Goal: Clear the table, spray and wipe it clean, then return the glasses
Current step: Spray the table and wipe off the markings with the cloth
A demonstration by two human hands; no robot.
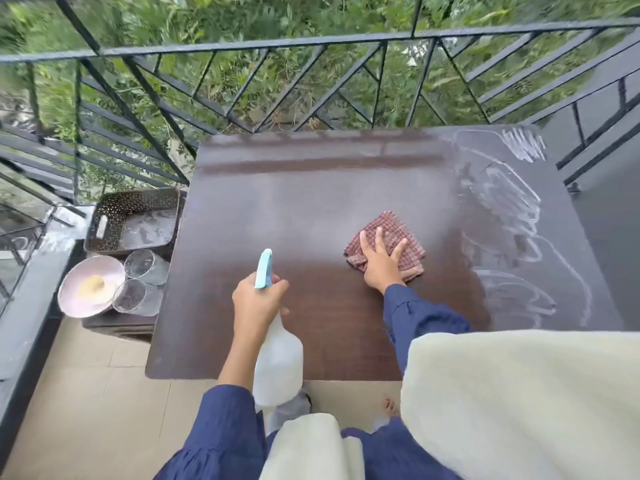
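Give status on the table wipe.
Left hand grips spray bottle. Right hand flat on checked cloth. White streaks on table right side. Glasses aside, nothing blocking.

Single head view, looking steeply down, close over table (311, 202), railing (311, 39) beyond.

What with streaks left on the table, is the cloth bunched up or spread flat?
Bunched up: the checked cloth lies crumpled in layers under the flat right hand, not spread out.

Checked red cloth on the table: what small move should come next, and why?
Probably slide the checked red cloth rightward under the flat right hand: white spray streaks cover the right side of the dark wooden table.
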